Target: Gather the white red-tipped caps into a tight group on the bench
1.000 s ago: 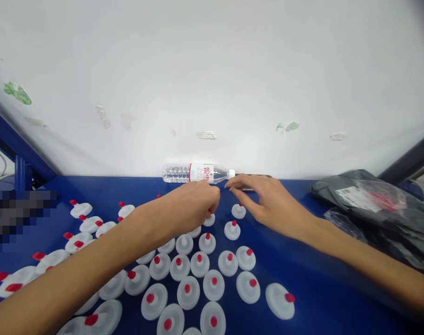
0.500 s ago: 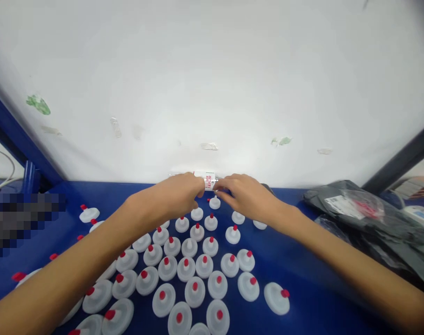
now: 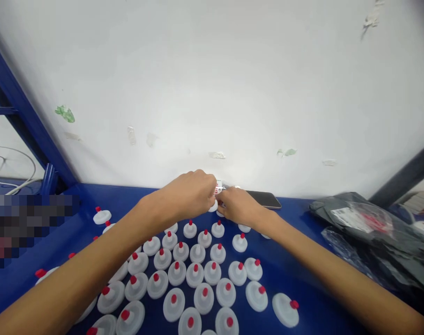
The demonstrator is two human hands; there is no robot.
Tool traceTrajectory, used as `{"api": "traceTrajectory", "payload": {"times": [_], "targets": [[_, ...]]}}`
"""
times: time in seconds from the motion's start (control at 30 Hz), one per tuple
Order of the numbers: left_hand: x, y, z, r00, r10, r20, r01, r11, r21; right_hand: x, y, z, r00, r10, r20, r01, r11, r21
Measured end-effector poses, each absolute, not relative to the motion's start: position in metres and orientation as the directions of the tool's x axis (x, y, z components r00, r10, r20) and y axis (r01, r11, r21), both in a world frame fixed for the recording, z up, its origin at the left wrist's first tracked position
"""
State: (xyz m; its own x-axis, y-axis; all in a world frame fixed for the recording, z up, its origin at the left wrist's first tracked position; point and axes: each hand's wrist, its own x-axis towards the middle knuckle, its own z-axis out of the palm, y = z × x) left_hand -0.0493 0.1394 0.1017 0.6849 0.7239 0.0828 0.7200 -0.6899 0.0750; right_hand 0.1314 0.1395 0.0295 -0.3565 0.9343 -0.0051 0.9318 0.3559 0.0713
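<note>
Both my hands meet at the far edge of the blue table, close to the white wall. My left hand is curled with its fingers closed, and my right hand is closed beside it. Together they pinch a small white cap between their fingertips. A clear water bottle with a red-and-white label lies just behind the hands, mostly hidden by them. Several white round caps with red tips stand in rows on the table under my forearms.
A dark phone lies flat by the wall, right of my hands. Grey plastic bags are heaped at the right. A blue frame post rises at the left, with a white cable behind it.
My hands have drawn together from apart and now meet over one cap near the bottle. The view has tilted up, so the bottle is now largely covered.
</note>
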Motion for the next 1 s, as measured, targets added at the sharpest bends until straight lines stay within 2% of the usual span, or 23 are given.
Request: {"api": "traceTrajectory", "payload": {"times": [0.3,0.5,0.77,0.9,1.0], "targets": [[-0.049,0.143,0.102,0.629,0.759,0.169,0.742,-0.651,0.163,0.13,0.137,0.029,-0.363,0.932,0.001,0.932,0.363,0.011],[-0.05,0.146,0.098,0.66,0.729,0.18,0.702,-0.684,0.197,0.133,0.137,0.026,-0.394,0.919,0.025,0.914,0.395,-0.098],[-0.055,0.166,0.088,0.676,0.719,0.159,0.686,-0.693,0.222,0.149,0.148,0.038,-0.389,0.905,0.169,0.815,0.424,-0.394],[-0.057,0.168,0.086,0.621,0.773,0.129,0.734,-0.632,0.248,0.157,0.146,0.059,-0.346,0.895,0.281,0.667,0.445,-0.597],[-0.057,0.165,0.087,0.577,0.805,0.139,0.757,-0.591,0.279,0.157,0.139,0.075,-0.295,0.886,0.357,0.554,0.463,-0.692]]}}
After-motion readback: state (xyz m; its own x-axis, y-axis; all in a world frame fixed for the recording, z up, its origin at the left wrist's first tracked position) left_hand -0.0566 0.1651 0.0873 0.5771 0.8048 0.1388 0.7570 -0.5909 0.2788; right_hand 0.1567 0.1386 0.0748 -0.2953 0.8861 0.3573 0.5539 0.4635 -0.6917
